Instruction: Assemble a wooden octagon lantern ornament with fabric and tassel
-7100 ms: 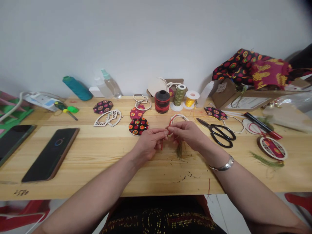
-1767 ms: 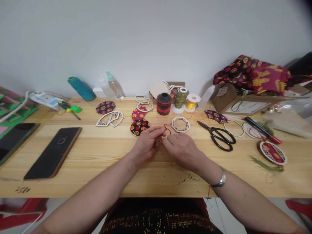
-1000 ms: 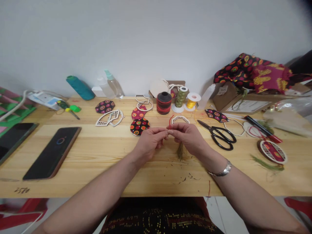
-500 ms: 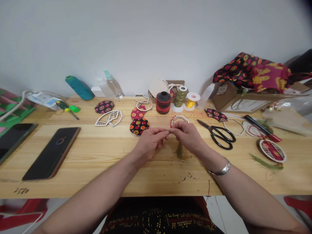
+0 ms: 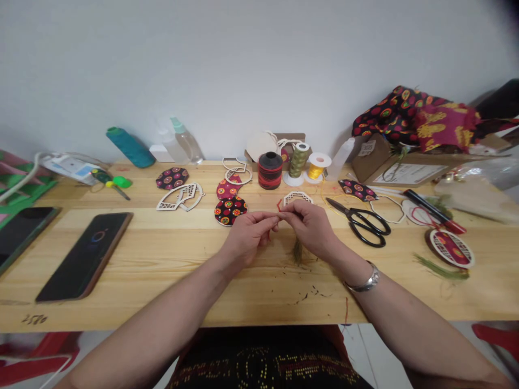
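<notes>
Cord [image 5: 279, 203], loosely looped mid-frame moments ago, now barely shows: my left hand [image 5: 252, 233] and right hand [image 5: 310, 226] seemingly pinch it, slack probably gathered.

Red cord [image 5: 279, 205] partly hidden by right hand [image 5: 308, 224], latticed frame [image 5: 298, 195] half covered, leftmost phone [image 5: 28, 231] cut off

Spreads out as a pale wooden table [image 5: 162, 286], carrying at the left a black-screened, brown-edged phone [image 5: 85, 256], then a white fan-shaped lattice frame [image 5: 167, 205] and a round, black, flower-patterned disc [image 5: 231, 210]. Bears along the back a red-and-black thread spool [image 5: 270, 172] and an olive-green thread cone [image 5: 299, 161], with a partly hidden white octagonal lattice frame [image 5: 298, 195] before them. Supports at the right black-handled metal scissors [image 5: 353, 213], a maroon-and-white oval ornament [image 5: 452, 248] and, near the front edge, small dark scraps [image 5: 305, 295].
</notes>
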